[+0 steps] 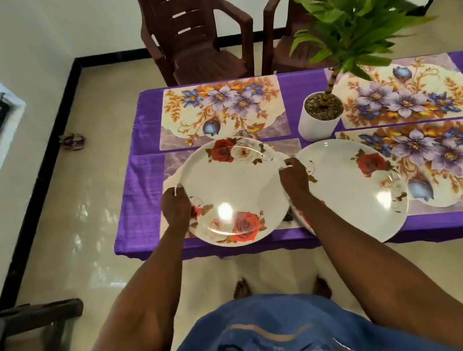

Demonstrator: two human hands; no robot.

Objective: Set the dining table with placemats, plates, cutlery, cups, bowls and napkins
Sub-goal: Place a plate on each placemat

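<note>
My left hand (pixel 175 205) and right hand (pixel 295 176) each grip an opposite edge of the rose-patterned plate (pixel 235 192), fingers curled around the rim; the fingertips under it are hidden from me. The plate sits over the near-left placemat (pixel 285 147), covering nearly all of it, and I cannot tell whether it rests on the mat or hangs just above. My right forearm cuts across the left edge of a second plate (pixel 354 190), which lies partly on the near-right placemat (pixel 443 166) and juts past the table's near edge. Whether more plates are stacked beneath it I cannot make out.

Both plates are round, glossy and white, with red roses and glare spots. The mats are flat rectangles printed with purple and blue flowers on a marbled ground; the far-left placemat (pixel 224 111) lies fully in view, the far-right placemat (pixel 409 93) is partly screened by the potted plant (pixel 321 116), its smooth white pot filled with pebbles. The purple tablecloth (pixel 139 206) has a ribbed sheen. Two brown plastic chairs (pixel 192 29) stand beyond, tops cut off.
</note>
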